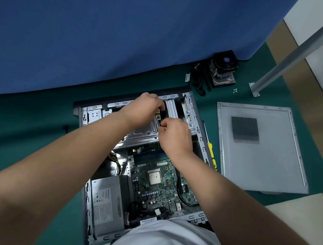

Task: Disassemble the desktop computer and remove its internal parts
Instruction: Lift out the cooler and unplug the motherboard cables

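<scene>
The right hand [175, 136] pinches a small dark part, most likely a cable connector [161, 116], at the top of the drive cage [145, 132]; its fingers are curled round it. The left hand [144, 110] comes in from the other side, fingers curled over the same dark part just above, so both hands grip it, almost touching each other. What exactly sits under the fingertips is hidden.

By my judgement the step in hand is freeing a plug or latch at the drive bay. To do it well, hold the plug body rather than the wires, press any catch first, and pull straight along the socket without rocking. One hand should brace the cage so the computer case [89, 112] does not slide on the green mat [35, 128].

The case lies open on its side on the mat, directly before the person. Inside, the motherboard [159, 184] is in place with its bare processor [154, 178] exposed, and the power supply [105, 202] sits at the lower left. Its grey label carries printing too small to read; a blue logo strip is not legible. A white barcode sticker [148, 221] lies at the near edge, unreadable. Tiny white lettering on the board near the memory slots [148, 157] cannot be made out either.

Outward to the right, a yellow-handled screwdriver [210, 150] lies just beside the case, then the removed side panel [258, 147]. Farther off stand the cooler with fan [224, 70], loose black cables [200, 82] and a few screws [235, 90].
</scene>
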A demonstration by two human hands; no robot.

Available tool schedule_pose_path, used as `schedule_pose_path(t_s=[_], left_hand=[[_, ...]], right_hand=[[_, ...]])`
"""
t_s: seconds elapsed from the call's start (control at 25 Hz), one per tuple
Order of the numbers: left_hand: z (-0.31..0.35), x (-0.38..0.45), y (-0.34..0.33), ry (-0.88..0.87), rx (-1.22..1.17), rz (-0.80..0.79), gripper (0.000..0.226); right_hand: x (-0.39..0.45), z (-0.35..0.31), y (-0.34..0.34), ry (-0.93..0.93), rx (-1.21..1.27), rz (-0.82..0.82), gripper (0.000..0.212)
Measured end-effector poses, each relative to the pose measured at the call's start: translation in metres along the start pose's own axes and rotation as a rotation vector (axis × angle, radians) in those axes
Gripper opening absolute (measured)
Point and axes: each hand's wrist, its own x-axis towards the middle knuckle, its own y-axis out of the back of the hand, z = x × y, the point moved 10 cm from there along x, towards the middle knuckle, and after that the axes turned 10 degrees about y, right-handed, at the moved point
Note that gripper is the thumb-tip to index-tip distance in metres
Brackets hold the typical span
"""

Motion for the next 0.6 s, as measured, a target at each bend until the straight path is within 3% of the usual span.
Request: schedule_pose_path(t_s=[0.24,0.36,0.6], left_hand=[[0.006,-0.033,-0.005,0.099,-0.065,0.192,0.032],[0.008,-0.058,-0.007,0.047,-0.065,0.251,0.052],[0.019,-0.085,-0.018,0.036,0.014,0.278,0.065]], right_hand=[[-0.003,0.004,-0.004,0.037,0.0,-0.065,0.021],[-0.005,0.005,0.001,0.1,0.005,-0.103,0.029],[-0.007,0.029,0.047,0.18,-0.041,0.022,0.029]])
